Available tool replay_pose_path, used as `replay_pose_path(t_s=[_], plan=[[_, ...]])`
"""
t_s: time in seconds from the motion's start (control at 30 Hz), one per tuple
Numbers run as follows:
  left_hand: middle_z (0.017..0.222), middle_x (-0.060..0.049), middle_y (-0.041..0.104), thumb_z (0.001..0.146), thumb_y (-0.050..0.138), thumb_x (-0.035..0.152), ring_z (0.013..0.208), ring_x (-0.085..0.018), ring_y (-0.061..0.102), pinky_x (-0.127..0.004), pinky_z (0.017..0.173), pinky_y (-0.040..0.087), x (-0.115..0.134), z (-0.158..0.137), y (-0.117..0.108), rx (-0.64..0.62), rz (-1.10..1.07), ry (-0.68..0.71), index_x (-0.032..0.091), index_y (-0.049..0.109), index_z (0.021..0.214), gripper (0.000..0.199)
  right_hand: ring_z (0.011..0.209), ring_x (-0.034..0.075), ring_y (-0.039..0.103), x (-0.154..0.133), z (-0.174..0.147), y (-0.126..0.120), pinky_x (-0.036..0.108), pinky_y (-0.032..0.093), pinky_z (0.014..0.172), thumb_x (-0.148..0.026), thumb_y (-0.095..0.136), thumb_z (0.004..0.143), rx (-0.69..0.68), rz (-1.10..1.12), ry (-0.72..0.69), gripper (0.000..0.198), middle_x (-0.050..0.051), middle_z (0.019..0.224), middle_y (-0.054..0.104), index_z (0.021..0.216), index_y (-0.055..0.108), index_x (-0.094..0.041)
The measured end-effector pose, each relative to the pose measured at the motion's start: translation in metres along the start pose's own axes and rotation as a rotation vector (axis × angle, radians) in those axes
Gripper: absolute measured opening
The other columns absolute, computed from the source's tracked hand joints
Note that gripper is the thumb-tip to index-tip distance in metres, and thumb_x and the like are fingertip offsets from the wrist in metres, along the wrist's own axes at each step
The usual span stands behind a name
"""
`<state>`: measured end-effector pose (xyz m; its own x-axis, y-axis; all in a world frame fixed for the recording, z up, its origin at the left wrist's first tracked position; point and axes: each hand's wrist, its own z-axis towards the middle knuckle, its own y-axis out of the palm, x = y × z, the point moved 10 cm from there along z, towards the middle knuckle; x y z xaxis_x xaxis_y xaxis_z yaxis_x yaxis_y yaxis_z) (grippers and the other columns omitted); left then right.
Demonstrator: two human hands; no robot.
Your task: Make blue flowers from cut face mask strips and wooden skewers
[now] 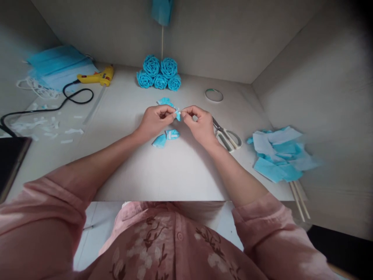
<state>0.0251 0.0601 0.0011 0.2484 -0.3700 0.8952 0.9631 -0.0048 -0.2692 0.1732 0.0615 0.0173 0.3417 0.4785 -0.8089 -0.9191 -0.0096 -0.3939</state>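
Between my two hands, above the middle of the table (157, 171), is a small blue fabric piece (178, 115). My left hand (157, 119) pinches it between thumb and forefinger. My right hand (199, 122) is closed in a pinch at its other side, on a small white bit too tiny to name. Just behind my fingers lies another blue piece (165, 101). Closer to me rest two cut blue pieces (159, 140), one bearing a white strip (172, 134). Scissors (229, 138) with white handles lie beside my right wrist, partly hidden by it.
Several rolled blue fabric roses (160, 74) are stacked at the back, near a stick with a blue piece (162, 11). A yellow glue gun (100, 76), face masks (62, 64) and white scraps (37, 124) lie left. Right are a tape roll (214, 95), blue cuttings (279, 153) and sticks (299, 200).
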Motion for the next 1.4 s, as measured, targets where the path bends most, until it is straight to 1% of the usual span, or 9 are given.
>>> replay_pose_path(t_s=[0.27, 0.33, 0.47, 0.57, 0.67, 0.77, 1.0, 1.2, 1.4], plan=[[0.068, 0.002, 0.061, 0.078, 0.067, 0.025, 0.06, -0.008, 0.049, -0.022, 0.061, 0.043, 0.001, 0.0, 0.0, -0.013, -0.128, -0.064, 0.016, 0.067, 0.075, 0.01, 0.073, 0.014, 0.057, 0.004, 0.001, 0.001, 0.028, 0.046, 0.075, -0.032, 0.062, 0.086, -0.02, 0.063, 0.025, 0.017, 0.0, 0.075, 0.067, 0.077, 0.067, -0.019], [0.064, 0.003, 0.058, 0.076, 0.067, 0.025, 0.058, -0.008, 0.047, -0.021, 0.058, 0.04, -0.001, 0.001, -0.002, 0.003, -0.162, -0.081, 0.016, 0.067, 0.074, 0.009, 0.078, 0.015, 0.06, 0.01, 0.003, -0.002, 0.029, 0.048, 0.079, -0.041, 0.062, 0.089, -0.008, 0.125, 0.05, 0.025, 0.001, 0.079, 0.067, 0.08, 0.07, -0.02], [0.056, 0.004, 0.051, 0.071, 0.069, 0.027, 0.052, -0.007, 0.043, -0.021, 0.052, 0.036, -0.006, 0.002, -0.005, 0.023, -0.235, -0.129, 0.017, 0.066, 0.072, 0.011, 0.087, 0.016, 0.063, 0.024, 0.007, -0.022, 0.031, 0.05, 0.085, -0.061, 0.053, 0.095, 0.128, 0.243, 0.108, 0.045, 0.004, 0.087, 0.068, 0.092, 0.074, -0.022], [0.056, 0.004, 0.052, 0.069, 0.071, 0.029, 0.051, -0.007, 0.042, -0.021, 0.051, 0.035, -0.003, 0.002, -0.003, -0.012, -0.274, -0.126, 0.017, 0.065, 0.071, 0.014, 0.092, 0.017, 0.064, 0.033, 0.009, -0.016, 0.032, 0.051, 0.089, -0.066, 0.056, 0.091, 0.06, 0.324, 0.186, 0.048, 0.005, 0.091, 0.07, 0.097, 0.074, -0.022], [0.057, 0.004, 0.053, 0.07, 0.072, 0.031, 0.053, -0.007, 0.043, -0.021, 0.052, 0.034, 0.002, 0.001, 0.001, -0.064, -0.259, -0.097, 0.017, 0.066, 0.072, 0.016, 0.087, 0.017, 0.063, 0.031, 0.005, 0.007, 0.032, 0.05, 0.088, -0.062, 0.065, 0.086, -0.131, 0.411, 0.251, 0.042, 0.003, 0.084, 0.068, 0.086, 0.072, -0.021], [0.058, 0.004, 0.052, 0.072, 0.072, 0.031, 0.054, -0.007, 0.042, -0.022, 0.053, 0.034, 0.003, -0.001, 0.005, -0.109, -0.22, -0.086, 0.017, 0.066, 0.071, 0.016, 0.077, 0.014, 0.057, 0.026, 0.0, 0.017, 0.03, 0.047, 0.081, -0.051, 0.075, 0.078, -0.208, 0.435, 0.261, 0.032, 0.0, 0.076, 0.063, 0.076, 0.068, -0.021], [0.059, 0.001, 0.056, 0.08, 0.062, 0.037, 0.056, -0.009, 0.047, -0.023, 0.056, 0.037, -0.006, 0.0, 0.006, -0.112, -0.277, -0.139, 0.016, 0.065, 0.075, 0.021, 0.07, 0.012, 0.05, 0.024, -0.001, 0.015, 0.028, 0.041, 0.071, -0.042, 0.072, 0.077, -0.168, 0.348, 0.224, 0.024, -0.002, 0.073, 0.059, 0.075, 0.064, -0.019], [0.064, 0.003, 0.055, 0.07, 0.072, 0.035, 0.058, -0.009, 0.046, -0.022, 0.056, 0.037, -0.003, 0.0, 0.011, -0.138, -0.218, -0.124, 0.018, 0.061, 0.073, 0.02, 0.068, 0.012, 0.046, 0.015, -0.002, 0.014, 0.027, 0.039, 0.068, -0.039, 0.066, 0.08, -0.139, 0.19, 0.135, 0.021, -0.003, 0.068, 0.052, 0.072, 0.061, -0.02], [0.069, 0.0, 0.061, 0.073, 0.069, 0.033, 0.065, -0.011, 0.054, -0.023, 0.062, 0.044, -0.008, 0.0, 0.009, -0.132, -0.156, -0.122, 0.017, 0.062, 0.072, 0.018, 0.077, 0.015, 0.057, 0.02, -0.002, 0.015, 0.03, 0.047, 0.077, -0.039, 0.063, 0.083, -0.162, 0.253, 0.179, 0.019, -0.001, 0.076, 0.062, 0.078, 0.066, -0.021]])
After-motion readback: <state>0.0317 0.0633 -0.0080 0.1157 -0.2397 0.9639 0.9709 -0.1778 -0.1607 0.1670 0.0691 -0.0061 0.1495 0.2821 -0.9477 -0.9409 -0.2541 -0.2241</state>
